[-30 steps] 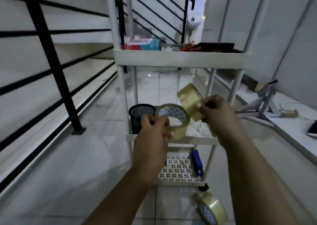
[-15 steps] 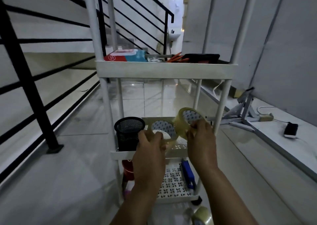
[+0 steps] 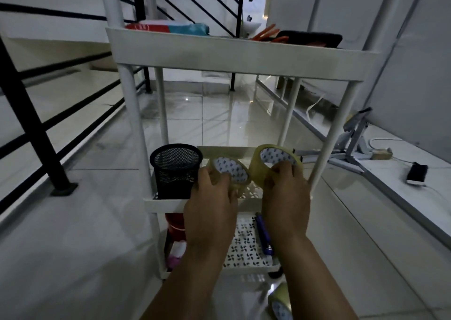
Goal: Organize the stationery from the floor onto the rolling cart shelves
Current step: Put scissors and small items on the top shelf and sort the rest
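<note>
While you crouch at the white three-tier plastic rolling cart (image 3: 234,56), your hands are both over its middle shelf (image 3: 170,203), each w/ fingers curled round a tape roll. Your left hand (image 3: 211,212) grips a clear-brown packing tape roll with a white printed core (image 3: 231,173), held tilted just above the perforated shelf floor, right beside the black wire-mesh pen cup (image 3: 176,170) that stands at the shelf's left end. Your right hand (image 3: 285,205) pinches a second clear-brown tape roll (image 3: 273,161) by its near rim, tilted up on edge toward the shelf's right side; the 2 rolls touch or nearly touch, can't tell which. On the cart's bottom shelf, under your wrists, lie a blue pen-like item (image 3: 263,234) at right, a red round container (image 3: 174,224) at left and something pink (image 3: 174,261) in front of it. On the cart's top shelf sit a red-and-teal flat pack (image 3: 168,28), orange-handled items (image 3: 266,34) and a black flat case (image 3: 310,39). A third tape roll (image 3: 280,305) lies on the tiled floor, just in front of the cart's right caster. Black stair railing (image 3: 29,114) runs left of the cart; grey metal stand (image 3: 353,144) and phone on a cable (image 3: 417,173) are off to its right.
</note>
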